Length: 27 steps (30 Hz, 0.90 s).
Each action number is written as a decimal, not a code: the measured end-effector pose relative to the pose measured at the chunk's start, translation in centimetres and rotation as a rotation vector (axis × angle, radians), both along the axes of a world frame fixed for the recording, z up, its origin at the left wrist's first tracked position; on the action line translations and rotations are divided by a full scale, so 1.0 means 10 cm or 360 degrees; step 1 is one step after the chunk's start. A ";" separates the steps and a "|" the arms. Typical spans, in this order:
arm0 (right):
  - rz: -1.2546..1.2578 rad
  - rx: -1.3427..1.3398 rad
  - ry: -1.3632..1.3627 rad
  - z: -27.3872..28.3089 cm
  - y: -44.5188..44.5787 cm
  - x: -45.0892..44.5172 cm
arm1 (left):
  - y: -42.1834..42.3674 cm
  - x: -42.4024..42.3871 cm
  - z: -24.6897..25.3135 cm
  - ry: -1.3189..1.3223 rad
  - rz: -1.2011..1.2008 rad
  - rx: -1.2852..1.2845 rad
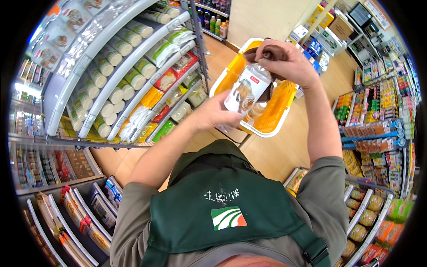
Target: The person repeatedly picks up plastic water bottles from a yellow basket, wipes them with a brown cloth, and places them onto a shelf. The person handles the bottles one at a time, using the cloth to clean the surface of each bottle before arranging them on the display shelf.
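My left hand (217,111) grips the lower end of a clear plastic package (248,90) with a white picture label, tilted over a basket. Bunched in my right hand (290,63) is a brown cloth (273,53), held against the package's upper end. Part of the cloth hangs behind the package. Below both hands stands the yellow plastic basket (287,115) with a white rim, and another clear plastic item (257,110) lies inside it. My right fingertips are partly hidden by the cloth.
At the left, a tiered shelf (133,80) holds white cylindrical packs and bagged goods. Similar clear packages (61,40) stand on its top. Lower shelves of packets (83,213) are at the bottom left. Stocked shelves (370,103) line the right side, and boxes (325,40) stand at the back.
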State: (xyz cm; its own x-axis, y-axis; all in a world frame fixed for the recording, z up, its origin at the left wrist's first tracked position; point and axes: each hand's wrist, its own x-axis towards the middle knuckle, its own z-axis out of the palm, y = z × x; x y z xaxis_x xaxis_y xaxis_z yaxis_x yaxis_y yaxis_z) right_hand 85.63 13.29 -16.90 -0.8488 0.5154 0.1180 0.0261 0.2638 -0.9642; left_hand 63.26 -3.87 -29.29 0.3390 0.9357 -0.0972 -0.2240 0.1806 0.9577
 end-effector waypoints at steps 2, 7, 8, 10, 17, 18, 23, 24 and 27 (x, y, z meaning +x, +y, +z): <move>-0.0185 0.0039 0.0113 -0.22 -0.06 -0.23 | -0.11 0.10 -0.04 -0.0172 0.0056 -0.0169; -0.0818 0.0561 0.0055 -0.84 -0.81 -0.80 | -0.23 0.08 -0.17 -0.0291 0.0540 -0.0309; -0.0777 0.0913 -0.0124 -0.94 -1.03 -0.90 | -0.24 0.04 -0.18 -0.0395 0.0729 -0.0237; -0.0613 0.0757 -0.0039 -1.01 -1.26 -1.02 | -0.30 -0.16 -0.16 -0.0213 0.0805 -0.0019; 0.0068 -0.0633 0.0497 -0.77 -0.47 -1.31 | -0.93 -0.37 -0.23 -0.0936 0.0129 -0.0288; 0.0593 -0.0769 0.0654 -0.76 -0.40 -1.39 | -1.01 -0.39 -0.24 -0.0963 0.0082 -0.0273; 0.0652 -0.0953 0.0533 -0.94 -0.71 -1.64 | -1.32 -0.68 -0.15 -0.0729 0.0196 -0.0270; 0.0505 -0.0985 0.0495 -0.98 -0.83 -1.72 | -1.35 -0.76 -0.12 -0.0545 0.0268 -0.0346; -0.0015 -0.1206 0.0554 -1.12 -1.26 -1.94 | -1.44 -0.95 -0.02 0.0693 0.0865 0.0052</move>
State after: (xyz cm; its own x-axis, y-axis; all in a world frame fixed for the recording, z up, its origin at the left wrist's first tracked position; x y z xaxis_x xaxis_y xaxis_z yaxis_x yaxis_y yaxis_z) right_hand 66.23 0.69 -28.06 -0.8231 0.5679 -0.0087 -0.3074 -0.4584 -0.8339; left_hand 53.75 -18.26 -29.44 -0.2416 0.9665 -0.0867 0.1310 0.1210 0.9840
